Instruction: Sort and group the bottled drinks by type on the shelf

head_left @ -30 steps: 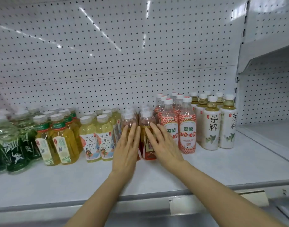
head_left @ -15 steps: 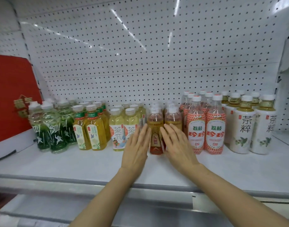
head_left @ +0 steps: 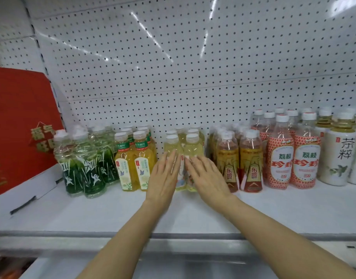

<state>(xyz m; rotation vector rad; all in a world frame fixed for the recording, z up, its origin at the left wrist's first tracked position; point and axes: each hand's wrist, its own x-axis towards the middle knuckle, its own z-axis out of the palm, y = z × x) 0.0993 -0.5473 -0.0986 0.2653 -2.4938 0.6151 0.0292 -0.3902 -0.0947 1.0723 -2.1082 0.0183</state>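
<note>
We press our left hand and right hand, fingers straight, flat on the front pair of pale yellow bottles mid-shelf; four caps show there. Left stand the green bottles and two front amber-yellow bottles; right, two front orange-brown bottles, two red-patterned bottles and white bottles. Back rows are hidden. A red box sits far left.

Green-patterned bottles; yellow bottles; amber bottles; red-and-white scale-patterned bottles; white shelf; black-dotted white pegboard; red sign.
</note>
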